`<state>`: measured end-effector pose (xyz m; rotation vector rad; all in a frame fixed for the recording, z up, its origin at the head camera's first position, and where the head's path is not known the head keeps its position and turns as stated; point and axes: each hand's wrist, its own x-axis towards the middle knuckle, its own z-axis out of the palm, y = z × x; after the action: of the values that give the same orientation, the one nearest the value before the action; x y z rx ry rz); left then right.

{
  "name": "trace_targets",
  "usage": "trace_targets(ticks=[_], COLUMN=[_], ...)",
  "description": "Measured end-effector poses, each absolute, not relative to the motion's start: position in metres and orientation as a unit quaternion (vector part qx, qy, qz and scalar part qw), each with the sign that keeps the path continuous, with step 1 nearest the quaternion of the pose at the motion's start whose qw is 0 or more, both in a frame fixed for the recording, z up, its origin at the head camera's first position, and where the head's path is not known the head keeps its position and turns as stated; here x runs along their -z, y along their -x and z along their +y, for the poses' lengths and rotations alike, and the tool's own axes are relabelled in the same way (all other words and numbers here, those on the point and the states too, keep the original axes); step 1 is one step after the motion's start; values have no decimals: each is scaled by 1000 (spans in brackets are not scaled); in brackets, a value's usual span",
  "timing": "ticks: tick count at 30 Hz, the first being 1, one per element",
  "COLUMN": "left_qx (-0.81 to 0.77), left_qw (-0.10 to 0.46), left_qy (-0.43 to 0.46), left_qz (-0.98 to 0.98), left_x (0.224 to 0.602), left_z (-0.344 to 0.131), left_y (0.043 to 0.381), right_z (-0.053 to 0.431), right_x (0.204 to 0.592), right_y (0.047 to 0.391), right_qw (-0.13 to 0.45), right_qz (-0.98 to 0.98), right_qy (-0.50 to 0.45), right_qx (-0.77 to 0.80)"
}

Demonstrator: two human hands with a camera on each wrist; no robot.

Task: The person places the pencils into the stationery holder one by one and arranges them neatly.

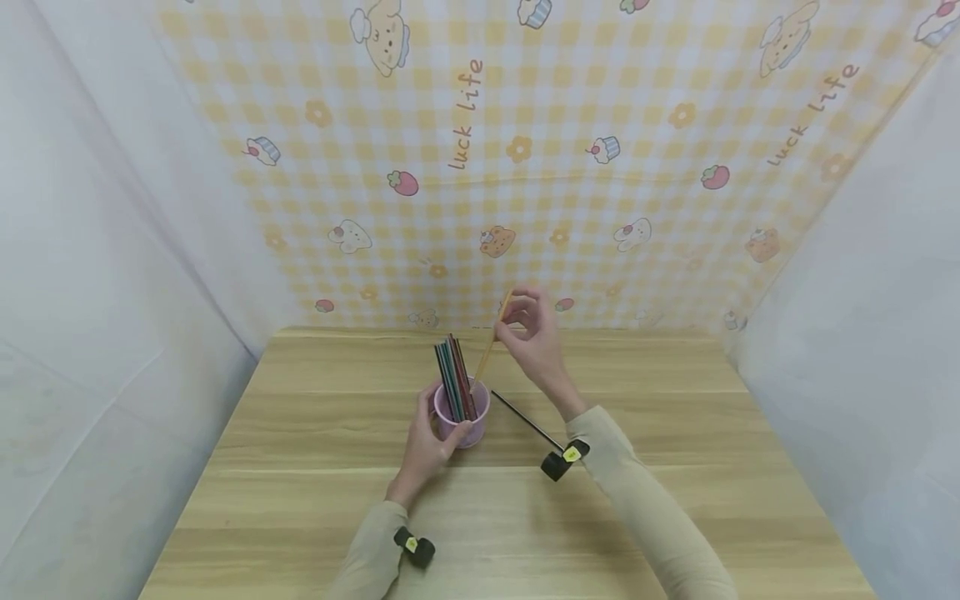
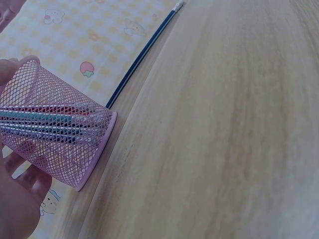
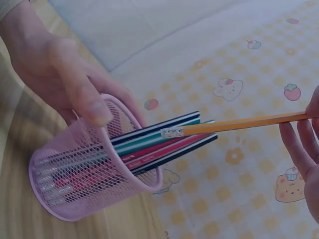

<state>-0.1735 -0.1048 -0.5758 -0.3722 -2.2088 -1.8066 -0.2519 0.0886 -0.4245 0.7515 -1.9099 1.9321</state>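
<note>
My left hand grips a pink mesh pencil cup around its side, with the thumb over the rim. The cup stands upright on the table and holds several pencils in black, teal and dark red, leaning to the left. Between the thumb and fingers of my right hand is a yellow-orange pencil, pinched near its upper end. It slants down to the cup's mouth, its metal-banded eraser end lowest. In the right wrist view that end overlaps the other pencils at their tops.
A dark pencil with a white eraser lies on the wooden table, right of the cup and partly under the right wrist's camera. Behind the table hangs a yellow checked cloth; pale sheets flank both sides.
</note>
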Motion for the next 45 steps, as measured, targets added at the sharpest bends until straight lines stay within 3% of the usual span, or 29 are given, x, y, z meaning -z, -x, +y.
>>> trace_targets(ticks=[7,14,19,30,37,45], left_qx=[619,626,623,620,626,622], left_qw=[135,127,128,144,134,140], left_qy=[132,132,130,140,137,135], left_qz=[-763,-758,-761,-758,-756,-758], left_x=[576,540,537,570,576,577], left_z=[-103,-101,-100,-100,-103,-105], left_y=[174,160,159,174,175,175], right_z=[78,67,61,48,45,57], right_x=[439,456,470,464,493,495], right_y=[249,245,243,225,240,250], right_qw=[181,151,121,53,61,71], right_qz=[-648,-673,-694,-753,-770,-783], right_qy=[-270,-255,-266,-289,-269,-271], right_qx=[-688,-677,-658,-589,-576,-556])
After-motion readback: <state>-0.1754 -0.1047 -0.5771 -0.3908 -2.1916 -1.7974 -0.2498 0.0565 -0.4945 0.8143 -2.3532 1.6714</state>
